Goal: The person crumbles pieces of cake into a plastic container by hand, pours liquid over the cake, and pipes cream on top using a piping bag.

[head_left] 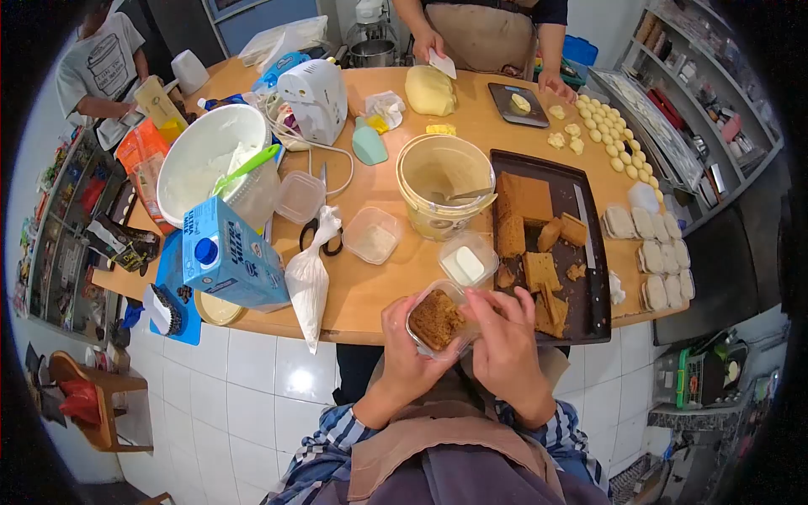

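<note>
My left hand (pixel 406 358) is wrapped round a small clear plastic cup (pixel 416 340) with brown cake (pixel 436 320) inside, held at the table's front edge. The fingers of my right hand (pixel 505 345) are bent at the cup's right rim; what they pinch, if anything, is hidden. Just beyond the cup stands another clear container (pixel 468 259) with something white in it. To the right, a dark tray (pixel 596 278) bears cut blocks and broken pieces of brown cake (pixel 541 271). A large tub (pixel 444 181) with a utensil in it stands behind.
At left are a blue milk carton (pixel 231 257), a filled piping bag (pixel 309 282), black-handled scissors (pixel 308 235) and a white bowl (pixel 189 168). Across the table a person works at dough (pixel 430 91) beside a scale (pixel 518 103). Another person stands at far left.
</note>
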### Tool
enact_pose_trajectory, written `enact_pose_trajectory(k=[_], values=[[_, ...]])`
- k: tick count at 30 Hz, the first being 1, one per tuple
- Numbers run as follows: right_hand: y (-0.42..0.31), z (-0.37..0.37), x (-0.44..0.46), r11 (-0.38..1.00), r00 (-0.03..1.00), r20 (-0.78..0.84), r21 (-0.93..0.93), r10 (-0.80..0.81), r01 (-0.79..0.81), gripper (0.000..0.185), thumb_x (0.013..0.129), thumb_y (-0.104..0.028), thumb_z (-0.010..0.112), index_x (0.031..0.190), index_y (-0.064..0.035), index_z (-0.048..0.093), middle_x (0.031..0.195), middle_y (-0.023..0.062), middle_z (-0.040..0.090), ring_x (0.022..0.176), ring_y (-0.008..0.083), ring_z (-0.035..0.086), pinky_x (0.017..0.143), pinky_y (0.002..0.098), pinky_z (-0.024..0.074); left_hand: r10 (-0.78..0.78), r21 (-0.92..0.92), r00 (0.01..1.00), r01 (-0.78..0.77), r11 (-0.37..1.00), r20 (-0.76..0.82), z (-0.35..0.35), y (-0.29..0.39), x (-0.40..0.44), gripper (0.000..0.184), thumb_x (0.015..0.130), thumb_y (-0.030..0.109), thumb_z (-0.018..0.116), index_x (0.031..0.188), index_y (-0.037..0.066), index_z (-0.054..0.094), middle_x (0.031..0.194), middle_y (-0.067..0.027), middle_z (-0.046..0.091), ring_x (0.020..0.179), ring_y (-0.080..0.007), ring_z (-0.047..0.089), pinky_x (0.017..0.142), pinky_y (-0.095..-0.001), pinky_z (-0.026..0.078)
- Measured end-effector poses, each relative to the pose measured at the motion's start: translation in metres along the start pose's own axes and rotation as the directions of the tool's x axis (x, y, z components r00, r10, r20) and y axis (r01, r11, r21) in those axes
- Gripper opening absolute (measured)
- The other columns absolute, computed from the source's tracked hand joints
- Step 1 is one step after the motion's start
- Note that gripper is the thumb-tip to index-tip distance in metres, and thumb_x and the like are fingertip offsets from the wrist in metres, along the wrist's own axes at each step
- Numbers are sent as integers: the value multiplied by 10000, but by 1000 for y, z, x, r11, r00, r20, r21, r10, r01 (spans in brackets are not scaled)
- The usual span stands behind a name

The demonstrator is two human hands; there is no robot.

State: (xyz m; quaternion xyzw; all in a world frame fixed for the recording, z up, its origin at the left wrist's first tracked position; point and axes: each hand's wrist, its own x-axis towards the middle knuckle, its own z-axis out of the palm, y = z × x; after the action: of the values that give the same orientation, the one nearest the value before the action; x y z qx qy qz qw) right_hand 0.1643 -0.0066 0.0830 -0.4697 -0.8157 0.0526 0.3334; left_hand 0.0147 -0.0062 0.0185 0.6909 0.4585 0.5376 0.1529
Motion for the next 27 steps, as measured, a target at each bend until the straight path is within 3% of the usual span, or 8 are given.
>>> enact_pose_trajectory(k=[27], values=[[11,-11,-5,999,989,145,-17,34,-31,501,728,19,544,1225,-31,501,968,115,647,1068,274,513,958,599,246,26,-57,996,-22,998,81,7,2,3,820,609,145,810,1253,-25,332,1157,-194,438,1052,-354,443,913,-418,378]])
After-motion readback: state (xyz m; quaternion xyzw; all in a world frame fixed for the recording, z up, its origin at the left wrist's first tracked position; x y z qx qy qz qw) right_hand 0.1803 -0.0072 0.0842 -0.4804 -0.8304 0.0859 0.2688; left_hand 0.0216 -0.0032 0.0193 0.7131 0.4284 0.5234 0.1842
